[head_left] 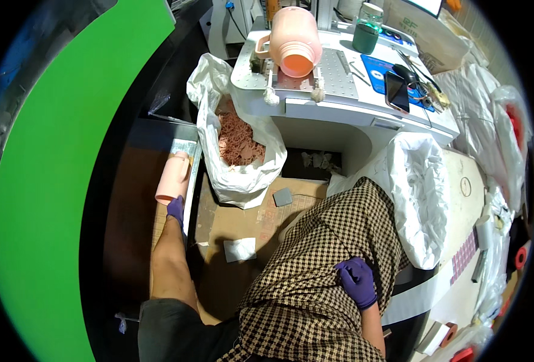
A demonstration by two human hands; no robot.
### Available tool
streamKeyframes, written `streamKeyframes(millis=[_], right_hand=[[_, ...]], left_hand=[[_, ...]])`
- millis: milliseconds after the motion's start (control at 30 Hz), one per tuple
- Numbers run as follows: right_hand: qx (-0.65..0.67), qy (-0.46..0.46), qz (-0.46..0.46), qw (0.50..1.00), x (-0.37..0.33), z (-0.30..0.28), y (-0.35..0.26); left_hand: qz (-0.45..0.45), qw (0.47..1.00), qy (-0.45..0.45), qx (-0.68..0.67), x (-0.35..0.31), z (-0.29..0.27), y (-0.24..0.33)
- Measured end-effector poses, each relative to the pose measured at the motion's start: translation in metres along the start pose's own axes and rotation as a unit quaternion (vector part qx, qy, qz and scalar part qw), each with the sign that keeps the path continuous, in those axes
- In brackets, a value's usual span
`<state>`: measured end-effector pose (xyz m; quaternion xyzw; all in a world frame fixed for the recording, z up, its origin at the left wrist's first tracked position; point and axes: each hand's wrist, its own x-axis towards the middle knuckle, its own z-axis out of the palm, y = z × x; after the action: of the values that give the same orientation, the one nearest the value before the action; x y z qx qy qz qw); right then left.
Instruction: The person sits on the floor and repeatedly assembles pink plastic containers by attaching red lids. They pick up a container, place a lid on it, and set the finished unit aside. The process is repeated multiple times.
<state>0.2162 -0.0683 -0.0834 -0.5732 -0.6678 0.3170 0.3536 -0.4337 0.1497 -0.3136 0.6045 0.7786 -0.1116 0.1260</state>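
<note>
My left hand [175, 208], in a purple glove, reaches out to the left and closes on the near end of a pale pink plastic jug [173, 176] with a side handle. That jug lies inside a box-like bin [189, 181] beside the white sack. My right hand [357, 283], also gloved in purple, rests on the checked apron [315, 259] over my lap, its fingers curled in with nothing seen in them. A second pink jug [292, 37] lies on the white workbench [333, 90], its open mouth toward me, cradled on two padded supports [318, 90].
A white woven sack [206, 133] of reddish-brown shavings [238, 142] stands before the bench; another white sack [420, 199] is at my right. A phone [396, 92], a mouse and a jar of green liquid [366, 36] sit on the bench. A green panel [56, 181] curves along the left.
</note>
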Motion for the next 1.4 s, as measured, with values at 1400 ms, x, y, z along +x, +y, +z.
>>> streamKeyframes(millis=[1400], right_hand=[[-0.197, 0.060, -0.175, 0.963, -0.009, 0.008, -0.054]], left_hand=[[0.456, 0.799, 0.280, -0.275, -0.338, -0.207, 0.364]])
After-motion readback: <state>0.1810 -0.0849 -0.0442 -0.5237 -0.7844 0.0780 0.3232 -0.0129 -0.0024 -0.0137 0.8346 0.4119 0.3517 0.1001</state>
